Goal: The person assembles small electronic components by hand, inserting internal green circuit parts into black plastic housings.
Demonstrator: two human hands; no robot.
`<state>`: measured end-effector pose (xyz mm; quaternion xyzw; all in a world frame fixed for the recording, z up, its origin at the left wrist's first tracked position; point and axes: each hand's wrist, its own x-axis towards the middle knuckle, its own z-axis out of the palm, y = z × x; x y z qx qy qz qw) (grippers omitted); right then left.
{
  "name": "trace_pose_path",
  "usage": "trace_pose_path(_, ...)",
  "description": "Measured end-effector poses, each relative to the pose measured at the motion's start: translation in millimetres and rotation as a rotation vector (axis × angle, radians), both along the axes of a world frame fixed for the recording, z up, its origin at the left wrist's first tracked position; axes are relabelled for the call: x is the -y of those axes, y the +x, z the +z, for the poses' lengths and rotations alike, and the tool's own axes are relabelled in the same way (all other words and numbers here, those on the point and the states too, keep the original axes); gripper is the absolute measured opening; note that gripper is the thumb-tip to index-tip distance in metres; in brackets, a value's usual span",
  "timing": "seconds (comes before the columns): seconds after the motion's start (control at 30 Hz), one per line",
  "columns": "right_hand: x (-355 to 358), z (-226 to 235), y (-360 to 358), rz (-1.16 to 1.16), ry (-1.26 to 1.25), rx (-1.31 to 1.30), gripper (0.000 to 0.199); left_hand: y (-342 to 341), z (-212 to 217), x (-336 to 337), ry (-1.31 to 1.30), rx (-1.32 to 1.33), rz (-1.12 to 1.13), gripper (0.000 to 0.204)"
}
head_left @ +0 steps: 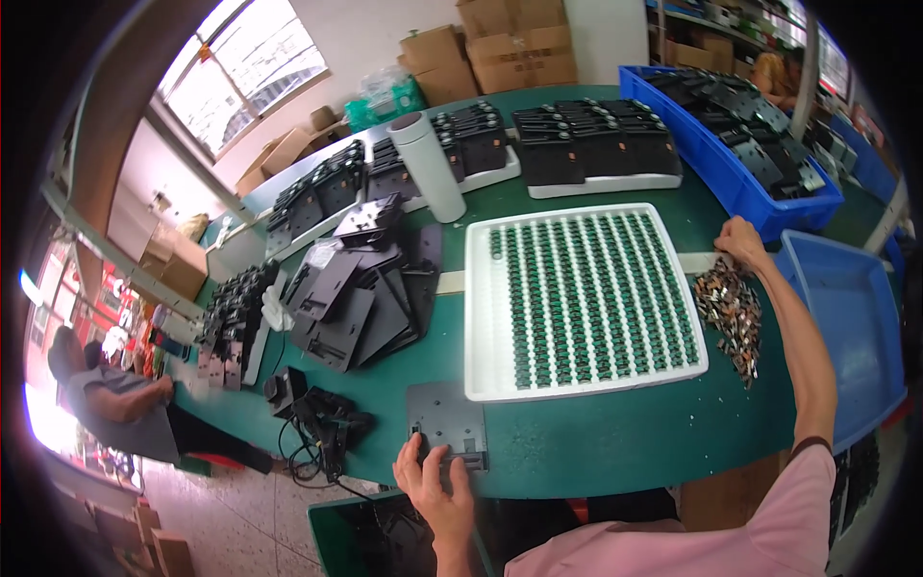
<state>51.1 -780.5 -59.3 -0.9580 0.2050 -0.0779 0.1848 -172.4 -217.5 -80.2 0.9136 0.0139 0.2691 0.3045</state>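
Our left hand (435,481) presses down on the near edge of a flat dark grey plastic plate (446,420), fingers spread over it rather than closed around it; the plate lies at the front edge of the green surface (615,438). Our right hand (740,240) reaches out to the far end of a heap of small metal clips (731,313), fingers curled into the heap; we cannot tell whether this grip has a clip pinched. Between the two hands sits a white rectangular tray (582,298) filled with rows of small green parts. Left of the tray lies a loose pile of dark plates (361,293), with a grey cardboard tube (428,165) standing upright behind it. Just right of the clips is a blue plastic bin (851,317), and another blue bin (740,144) of dark parts stands farther back.
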Motion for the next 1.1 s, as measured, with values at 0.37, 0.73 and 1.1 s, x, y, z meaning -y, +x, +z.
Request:
trace_pose_path(0.37,17,-1,-17,0.298,0.371,0.021,0.009,1,-1,1,0.048,0.011,-0.008,0.022)
trace_pose_path(0.73,-15,22,-61,0.396,0.263,0.069,0.012,0,-3,0,0.035,0.026,-0.010,0.022)
trace_pose_path(1.1,-34,30,-58,0.509,0.264,0.013,0.034,0,-3,0,0.036,0.006,-0.011,0.024)
